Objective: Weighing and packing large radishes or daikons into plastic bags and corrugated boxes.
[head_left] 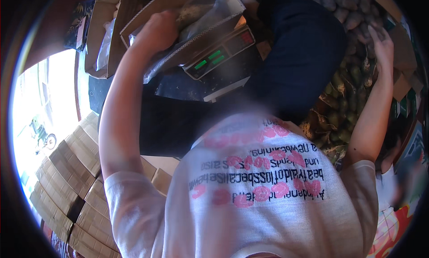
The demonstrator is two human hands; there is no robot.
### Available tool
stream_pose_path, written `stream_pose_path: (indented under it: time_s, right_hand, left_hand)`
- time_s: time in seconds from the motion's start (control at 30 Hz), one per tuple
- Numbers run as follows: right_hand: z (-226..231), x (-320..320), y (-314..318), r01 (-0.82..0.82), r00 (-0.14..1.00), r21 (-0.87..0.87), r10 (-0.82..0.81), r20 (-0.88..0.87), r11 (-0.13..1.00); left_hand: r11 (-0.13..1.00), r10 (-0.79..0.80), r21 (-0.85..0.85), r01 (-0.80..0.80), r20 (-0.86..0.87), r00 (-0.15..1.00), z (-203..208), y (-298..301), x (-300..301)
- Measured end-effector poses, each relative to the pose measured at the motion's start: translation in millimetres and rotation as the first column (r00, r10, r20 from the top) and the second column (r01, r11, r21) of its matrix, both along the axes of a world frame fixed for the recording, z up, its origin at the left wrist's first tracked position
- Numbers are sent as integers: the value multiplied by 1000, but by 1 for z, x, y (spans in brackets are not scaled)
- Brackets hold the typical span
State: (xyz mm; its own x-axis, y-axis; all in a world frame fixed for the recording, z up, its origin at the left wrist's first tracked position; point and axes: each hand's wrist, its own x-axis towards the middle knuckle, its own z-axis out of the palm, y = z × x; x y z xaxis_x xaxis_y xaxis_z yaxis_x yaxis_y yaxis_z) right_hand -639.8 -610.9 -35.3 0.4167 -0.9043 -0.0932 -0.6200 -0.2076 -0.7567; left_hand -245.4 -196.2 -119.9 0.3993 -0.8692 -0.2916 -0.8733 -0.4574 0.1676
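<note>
My left hand (160, 32) reaches into a cardboard box (205, 35) lined with clear plastic (206, 17). Its fingers are bent down out of sight, so I cannot tell what they hold. Close to it, inside the box, lies a yellowish-brown item (191, 14), too blurred to name. The box rests on or just behind a digital scale (223, 52) with lit green figures. At the right, my right hand (382, 42) is stretched over a large pile of oval, dark green and greyish produce (351, 86), with its fingers apart and nothing visibly held.
Another plastic-lined cardboard box (96, 43) stands left of the first. Stacked closed cartons (80, 168) fill the lower left, near a bright doorway (53, 83). My dark-trousered leg (304, 48) lies between the scale and the pile. More cardboard (402, 48) borders the pile's right side.
</note>
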Motion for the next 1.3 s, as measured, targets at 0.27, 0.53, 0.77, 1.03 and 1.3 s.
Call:
stream_pose_path:
  time_s: [0.27,0.53,0.77,1.03,1.3]
  right_hand:
    - [-111,-155,36,386,895,162,-326,-306,908]
    - [-230,-248,161,145,750,168,2,-661,975]
    - [-215,-247,191,204,867,419,35,-497,885]
    - [-215,-241,188,86,719,224,95,-689,971]
    - [-216,-255,269,16,586,424,336,-737,905]
  left_hand:
    - [762,445,-459,-457,-141,884,111,59,-34]
    - [556,629,-473,-683,-298,718,101,51,-72]
    - [500,590,-518,-694,-383,711,109,39,-90]
    - [527,604,-538,-658,-307,735,86,30,-100]
    - [639,467,-591,-492,-210,859,54,26,-101]
